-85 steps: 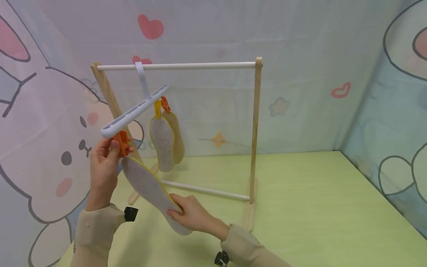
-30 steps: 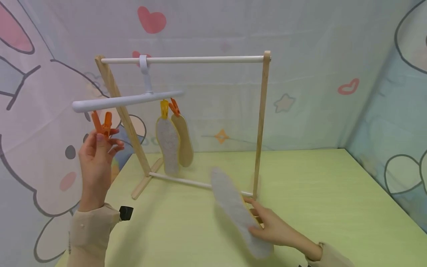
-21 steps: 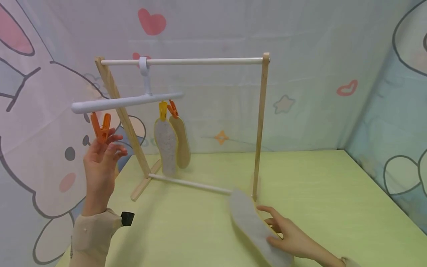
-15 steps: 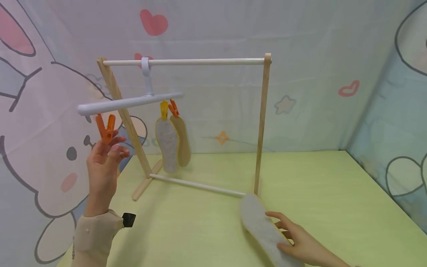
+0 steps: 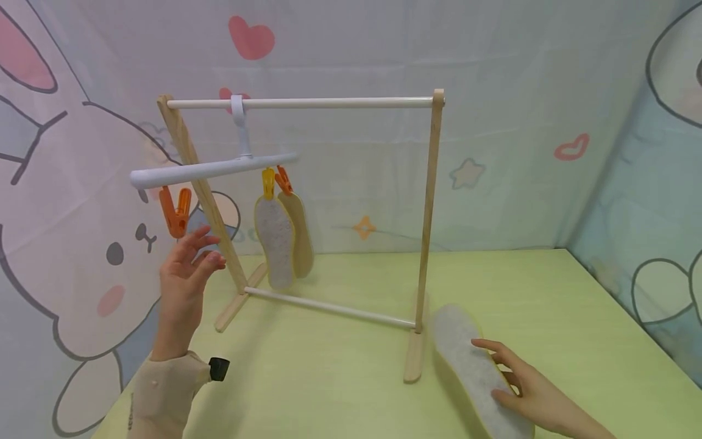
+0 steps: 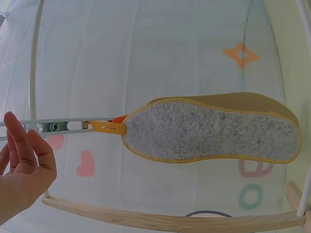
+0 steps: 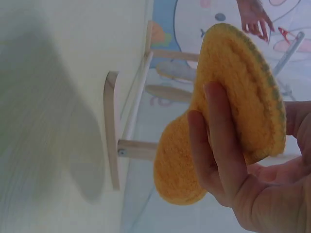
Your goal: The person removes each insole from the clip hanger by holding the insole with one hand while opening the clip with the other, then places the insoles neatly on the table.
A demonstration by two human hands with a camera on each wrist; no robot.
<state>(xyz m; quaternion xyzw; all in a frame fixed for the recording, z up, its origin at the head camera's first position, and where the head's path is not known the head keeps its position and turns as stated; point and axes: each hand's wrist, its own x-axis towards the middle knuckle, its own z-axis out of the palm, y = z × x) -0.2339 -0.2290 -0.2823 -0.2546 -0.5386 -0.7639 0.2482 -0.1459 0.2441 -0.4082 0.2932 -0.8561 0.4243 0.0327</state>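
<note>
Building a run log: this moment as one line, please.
left hand: open, below empty orange clip | right hand: holds third insole | hanger: front insole, rear insole clipped

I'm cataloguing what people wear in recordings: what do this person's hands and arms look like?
The left hand and the right hand are bare, without gloves. On the left is a beige fabric sleeve with a small pale button and, beside the wrist, a small blocky black object. On the right, no sleeve is in view.
</note>
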